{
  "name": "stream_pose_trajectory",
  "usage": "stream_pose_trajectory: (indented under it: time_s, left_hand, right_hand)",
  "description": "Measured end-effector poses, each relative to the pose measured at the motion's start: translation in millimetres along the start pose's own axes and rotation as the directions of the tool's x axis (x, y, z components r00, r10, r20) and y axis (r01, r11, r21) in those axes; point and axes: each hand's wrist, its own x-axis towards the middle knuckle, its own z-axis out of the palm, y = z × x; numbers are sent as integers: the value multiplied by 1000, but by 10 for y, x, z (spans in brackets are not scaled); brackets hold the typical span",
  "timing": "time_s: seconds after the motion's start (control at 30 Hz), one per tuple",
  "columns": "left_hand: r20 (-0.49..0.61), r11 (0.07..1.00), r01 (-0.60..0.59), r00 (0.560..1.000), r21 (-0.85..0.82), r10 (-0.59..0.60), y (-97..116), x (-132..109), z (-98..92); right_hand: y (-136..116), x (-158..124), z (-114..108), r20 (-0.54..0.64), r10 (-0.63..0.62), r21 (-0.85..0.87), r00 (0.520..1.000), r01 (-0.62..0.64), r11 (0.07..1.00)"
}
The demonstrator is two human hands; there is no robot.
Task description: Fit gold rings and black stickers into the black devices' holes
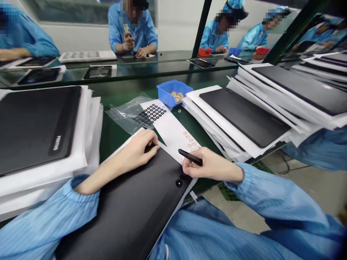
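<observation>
A black tablet back cover lies in front of me on white sheeting, with a small round lens ring near its right corner. My left hand rests at the cover's far edge, fingers curled and thumb close to the fingertips; whether anything is between them is hidden. Held in my right hand is a black pen-shaped tool, its blunt end pointing up and left. That hand hovers over or rests on the cover's right corner; its lower fingertips hide the tool's other end. Beyond is a white sheet bearing black rings and gold-coloured rings.
A blue bin holds small gold-coloured pieces. Clear plastic film overlaps the sheet. Stacked black covers stand at left and right. Across a green-edged ledge, several people in blue work.
</observation>
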Motion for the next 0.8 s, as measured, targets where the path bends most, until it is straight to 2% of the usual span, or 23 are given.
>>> stream_pose_trajectory:
  time_s: [0.07, 0.2, 0.4, 0.63, 0.8]
  left_hand:
    - [25, 996, -75, 997, 38, 74, -20, -1, 51]
    - [46, 995, -57, 998, 88, 53, -109, 24, 71]
    - [71, 994, -64, 996, 91, 58, -123, 21, 66]
    - [69, 994, -67, 996, 87, 61, -114, 18, 69]
    - [92, 994, -52, 995, 94, 44, -117, 22, 66]
  right_hand:
    - [88, -47, 27, -20, 33, 51, 999, -32, 998]
    - [129, -26, 38, -2, 34, 70, 999, -34, 997]
    - [116, -21, 46, -24, 34, -2, 999, -34, 999]
    - [97, -23, 78, -66, 24, -171, 998, -35, 985]
    - [14, -73, 147, -211, -47, -380, 976, -38, 924]
